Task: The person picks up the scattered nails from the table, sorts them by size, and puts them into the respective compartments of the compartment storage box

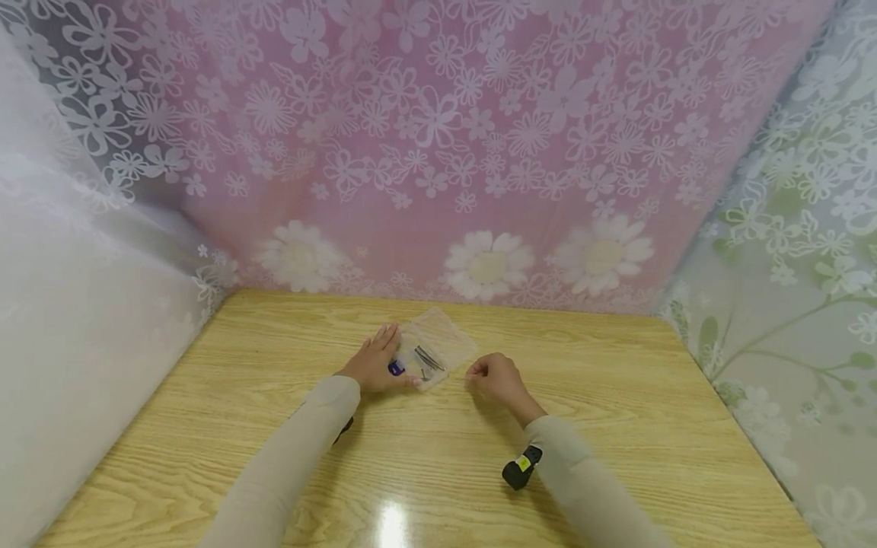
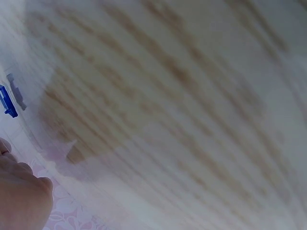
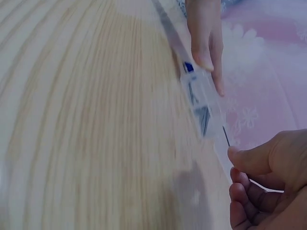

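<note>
A clear plastic box (image 1: 413,346) with its lid (image 1: 440,332) laid open lies on the table. Several dark nails (image 1: 429,358) rest in its compartments, and a blue piece (image 1: 397,368) shows at its left part. My left hand (image 1: 375,364) holds the box at the left, the thumb along the near side and the fingers toward the far side. To the right of the box, my right hand (image 1: 497,376) pinches a thin dark nail (image 3: 226,136) between thumb and forefinger. In the right wrist view its tip points toward the box, apart from it.
The box stands on a wood-grain table (image 1: 438,464). Behind rises a pink flowered curtain (image 1: 438,152), with a pale sheet (image 1: 82,304) at the left and a flowered one (image 1: 788,304) at the right. A black wrist device (image 1: 522,468) sits on the right sleeve.
</note>
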A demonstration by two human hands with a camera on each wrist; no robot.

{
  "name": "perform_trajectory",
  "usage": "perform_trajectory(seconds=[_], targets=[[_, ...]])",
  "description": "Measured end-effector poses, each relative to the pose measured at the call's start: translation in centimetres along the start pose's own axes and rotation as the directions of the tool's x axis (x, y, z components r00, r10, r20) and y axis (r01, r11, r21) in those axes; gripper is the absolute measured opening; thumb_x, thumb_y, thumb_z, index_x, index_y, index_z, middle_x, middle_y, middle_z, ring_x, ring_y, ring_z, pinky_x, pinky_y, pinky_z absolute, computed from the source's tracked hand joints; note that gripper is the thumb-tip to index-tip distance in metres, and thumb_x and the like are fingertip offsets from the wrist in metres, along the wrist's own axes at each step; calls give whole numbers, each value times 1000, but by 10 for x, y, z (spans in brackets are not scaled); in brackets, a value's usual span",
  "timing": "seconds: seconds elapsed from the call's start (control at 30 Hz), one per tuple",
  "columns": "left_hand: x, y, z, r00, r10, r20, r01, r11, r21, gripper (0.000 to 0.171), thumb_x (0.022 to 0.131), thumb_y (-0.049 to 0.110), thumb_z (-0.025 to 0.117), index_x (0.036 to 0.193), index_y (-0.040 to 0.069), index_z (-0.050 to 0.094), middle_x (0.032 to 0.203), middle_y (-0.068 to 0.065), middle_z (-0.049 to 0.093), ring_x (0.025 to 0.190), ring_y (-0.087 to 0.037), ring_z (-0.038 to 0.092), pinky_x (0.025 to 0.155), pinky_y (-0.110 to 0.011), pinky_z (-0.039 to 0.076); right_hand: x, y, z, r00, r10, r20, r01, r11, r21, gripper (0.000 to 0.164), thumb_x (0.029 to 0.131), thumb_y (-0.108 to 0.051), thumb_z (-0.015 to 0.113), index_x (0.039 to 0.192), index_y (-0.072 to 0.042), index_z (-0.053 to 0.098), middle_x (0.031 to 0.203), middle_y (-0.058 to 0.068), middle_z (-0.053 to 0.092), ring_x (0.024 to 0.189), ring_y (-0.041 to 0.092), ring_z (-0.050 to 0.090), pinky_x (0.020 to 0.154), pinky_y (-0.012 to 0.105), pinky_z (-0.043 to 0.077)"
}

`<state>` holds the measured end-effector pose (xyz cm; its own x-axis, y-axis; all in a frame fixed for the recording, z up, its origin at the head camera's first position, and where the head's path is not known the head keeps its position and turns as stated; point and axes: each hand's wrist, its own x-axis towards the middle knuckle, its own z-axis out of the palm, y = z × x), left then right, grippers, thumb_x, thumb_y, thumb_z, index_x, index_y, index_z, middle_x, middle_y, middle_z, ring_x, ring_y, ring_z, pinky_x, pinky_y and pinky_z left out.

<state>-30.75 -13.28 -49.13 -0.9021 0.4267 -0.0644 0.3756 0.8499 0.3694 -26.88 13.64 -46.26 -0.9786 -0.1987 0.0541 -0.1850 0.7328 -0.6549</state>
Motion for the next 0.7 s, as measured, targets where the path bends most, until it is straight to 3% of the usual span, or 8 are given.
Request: perform_trajectory(seconds=[0.4,0.7], targets=[[1,-1,1,1000,-2,-2,2,1000,-8,115,78,79,51,154,7,6,161,-6,-4,148,-25,-4,119,-49,4,13,-39,21,998,-15,-55,20,997,78,9,87,-11,71,79,-6,73,73,2,67,64,13,59,59,29,50],[-1,0,0,1000,-9,3,9,1000,-13,114,78,78,52,154,7,5,161,-5,-5,148,-25,-3,119,-49,3,17,-53,34,998,6,-65,0,996,90,8,85,-10,73,81,-4,74,74,4,68,65,13,60,58,27,50]])
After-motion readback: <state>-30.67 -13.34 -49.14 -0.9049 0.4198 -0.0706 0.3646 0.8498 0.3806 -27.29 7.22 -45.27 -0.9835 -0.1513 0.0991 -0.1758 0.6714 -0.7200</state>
